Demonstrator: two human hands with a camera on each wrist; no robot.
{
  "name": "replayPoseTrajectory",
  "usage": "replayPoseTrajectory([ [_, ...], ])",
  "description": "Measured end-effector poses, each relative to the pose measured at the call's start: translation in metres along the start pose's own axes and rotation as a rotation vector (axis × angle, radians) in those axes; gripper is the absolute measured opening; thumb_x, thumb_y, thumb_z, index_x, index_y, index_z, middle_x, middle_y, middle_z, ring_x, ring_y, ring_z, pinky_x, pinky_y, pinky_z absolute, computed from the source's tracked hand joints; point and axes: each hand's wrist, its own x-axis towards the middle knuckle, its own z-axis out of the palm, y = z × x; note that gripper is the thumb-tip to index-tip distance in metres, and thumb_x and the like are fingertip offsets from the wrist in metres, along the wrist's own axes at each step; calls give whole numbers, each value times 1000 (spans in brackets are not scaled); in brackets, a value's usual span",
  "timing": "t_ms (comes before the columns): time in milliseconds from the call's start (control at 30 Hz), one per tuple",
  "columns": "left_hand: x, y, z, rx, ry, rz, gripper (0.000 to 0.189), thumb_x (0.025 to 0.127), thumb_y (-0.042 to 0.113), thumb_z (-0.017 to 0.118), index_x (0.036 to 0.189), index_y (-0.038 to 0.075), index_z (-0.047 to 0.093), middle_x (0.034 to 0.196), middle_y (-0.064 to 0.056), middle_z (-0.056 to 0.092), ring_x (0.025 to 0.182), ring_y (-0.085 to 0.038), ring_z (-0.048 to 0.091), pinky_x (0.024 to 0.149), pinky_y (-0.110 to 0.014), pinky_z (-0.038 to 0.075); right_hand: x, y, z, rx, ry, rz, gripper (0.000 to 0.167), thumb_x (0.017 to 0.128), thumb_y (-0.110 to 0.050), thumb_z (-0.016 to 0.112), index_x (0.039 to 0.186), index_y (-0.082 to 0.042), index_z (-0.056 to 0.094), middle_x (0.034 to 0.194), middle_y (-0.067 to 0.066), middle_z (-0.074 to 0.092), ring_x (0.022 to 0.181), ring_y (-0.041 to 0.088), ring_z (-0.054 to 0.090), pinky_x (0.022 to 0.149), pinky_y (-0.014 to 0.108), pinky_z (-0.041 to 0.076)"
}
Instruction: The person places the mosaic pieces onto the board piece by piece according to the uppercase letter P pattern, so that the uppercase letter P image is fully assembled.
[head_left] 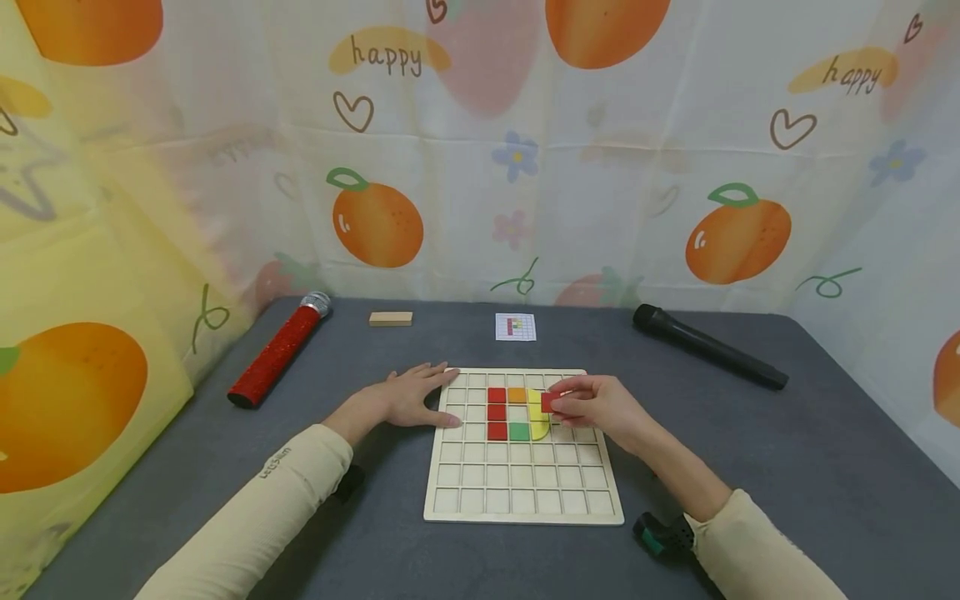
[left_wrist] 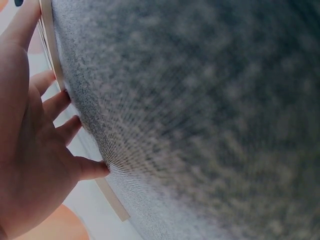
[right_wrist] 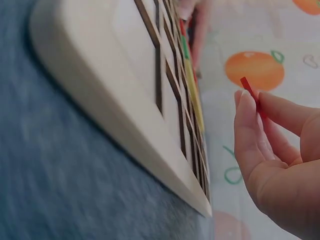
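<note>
A pale wooden grid board [head_left: 523, 477] lies on the dark table. In its upper part sit several red square tiles [head_left: 497, 412] in a column, an orange tile [head_left: 516, 395], a green tile [head_left: 519, 432] and rounded yellow pieces [head_left: 538, 431]. My left hand [head_left: 411, 398] rests at the board's upper left edge, fingers spread; the left wrist view shows its fingertips by the board's side [left_wrist: 51, 47]. Between thumb and fingers, my right hand [head_left: 606, 410] pinches a red square tile [head_left: 549, 403] above the yellow pieces. Edge-on, that tile [right_wrist: 248, 89] looks thin in the right wrist view.
Behind the board lie a small card [head_left: 515, 327] with a coloured grid pattern and a wooden block [head_left: 391, 319]. A red glittery microphone [head_left: 277, 354] is at the left, a black microphone [head_left: 708, 346] at the right. A printed curtain [head_left: 465, 208] hangs behind the table.
</note>
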Motion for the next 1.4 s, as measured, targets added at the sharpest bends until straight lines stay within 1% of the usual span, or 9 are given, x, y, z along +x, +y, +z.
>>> replayPoseTrajectory([
  [267, 1, 0, 1, 12, 2, -9, 95, 81, 70, 57, 154, 22, 20, 158, -7, 15, 143, -32, 8, 105, -66, 10, 2, 2, 20, 1, -45, 50, 32, 86, -6, 71, 113, 8, 62, 93, 15, 68, 73, 20, 67, 70, 33, 56],
  [433, 1, 0, 1, 11, 0, -9, 95, 81, 70, 57, 154, 21, 20, 158, -7, 15, 143, -32, 8, 105, -66, 10, 0, 2, 32, -12, -104, 36, 29, 86, -3, 70, 111, 9, 62, 88, 15, 69, 69, 20, 67, 67, 32, 56],
  [533, 0, -1, 1, 14, 1, -3, 95, 81, 69, 57, 154, 21, 20, 158, -7, 14, 143, -32, 8, 105, -67, 10, -2, 0, 39, -21, -122, 34, 27, 85, -2, 70, 109, 9, 64, 84, 15, 69, 66, 18, 67, 65, 31, 56],
  [733, 1, -1, 2, 17, 0, -8, 95, 81, 70, 56, 154, 21, 20, 158, -7, 15, 143, -33, 9, 105, -67, 10, -1, -3, 51, -45, -111, 85, 24, 83, -4, 73, 104, 6, 67, 79, 13, 69, 62, 17, 66, 61, 29, 56],
  [900, 2, 0, 2, 21, -1, -20, 95, 81, 70, 56, 154, 21, 20, 158, -7, 16, 143, -33, 9, 105, -66, 10, -1, -5, 61, -75, -80, 106, 20, 82, -4, 74, 100, 3, 69, 77, 12, 69, 62, 16, 66, 59, 28, 55],
  [1100, 1, 1, 2, 22, 1, -22, 95, 81, 70, 56, 154, 21, 21, 158, -7, 16, 143, -33, 10, 105, -66, 11, -3, -7, 70, -119, -38, 101, 17, 81, -4, 75, 96, 2, 71, 71, 10, 68, 59, 16, 64, 58, 28, 55],
  [1300, 1, 1, 2, 19, 5, -25, 95, 81, 70, 56, 154, 22, 21, 158, -7, 15, 143, -33, 9, 105, -66, 10, -3, -6, 72, -172, -46, 88, 17, 83, -8, 75, 96, 2, 71, 72, 9, 68, 59, 16, 66, 58, 28, 55],
  [1400, 2, 0, 2, 23, 7, -24, 95, 81, 70, 56, 154, 22, 21, 158, -7, 16, 143, -33, 9, 105, -66, 10, -3, -6, 72, -192, -40, 100, 16, 84, -8, 73, 96, 2, 72, 72, 8, 68, 58, 14, 65, 58, 27, 55],
])
